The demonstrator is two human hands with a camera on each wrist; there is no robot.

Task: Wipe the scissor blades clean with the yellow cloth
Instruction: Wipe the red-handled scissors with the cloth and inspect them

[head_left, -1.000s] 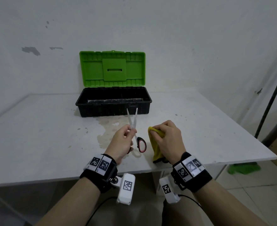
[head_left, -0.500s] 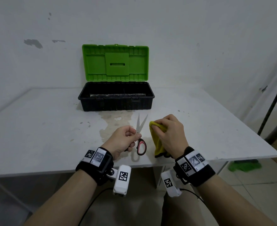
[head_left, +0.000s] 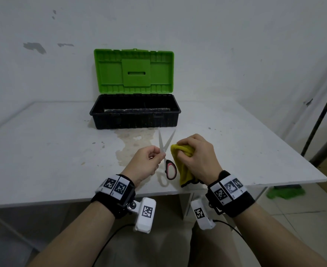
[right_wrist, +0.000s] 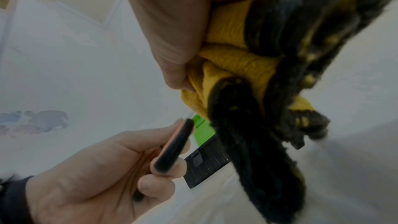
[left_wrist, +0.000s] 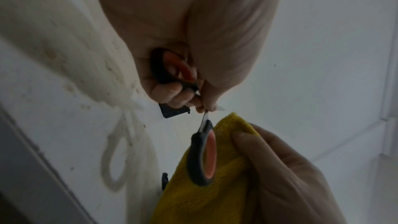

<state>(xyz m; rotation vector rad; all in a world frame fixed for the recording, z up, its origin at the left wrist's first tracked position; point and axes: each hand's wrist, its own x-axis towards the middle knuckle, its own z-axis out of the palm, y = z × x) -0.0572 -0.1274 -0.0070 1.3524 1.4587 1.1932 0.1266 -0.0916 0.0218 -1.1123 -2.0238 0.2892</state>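
The scissors [head_left: 165,149] have black and red handles and pale blades spread in a V that points away from me. My left hand [head_left: 146,163] holds them near the pivot, fingers curled round one handle [left_wrist: 170,69]; the other handle [left_wrist: 203,156] hangs free beside the cloth. My right hand [head_left: 196,157] grips the bunched yellow cloth [head_left: 182,166], which has a dark edge [right_wrist: 247,125]. The cloth sits just right of the blades, close to the right one; I cannot tell whether they touch.
An open toolbox [head_left: 135,112] with a black tray and upright green lid [head_left: 133,71] stands on the white table [head_left: 43,151] behind the hands. A brownish stain [head_left: 131,145] marks the table in front of it. Table's near edge lies under my wrists.
The scissor blades have spread wider into a V and the scissors have come lower and nearer the cloth. The right hand keeps its grip on the cloth.
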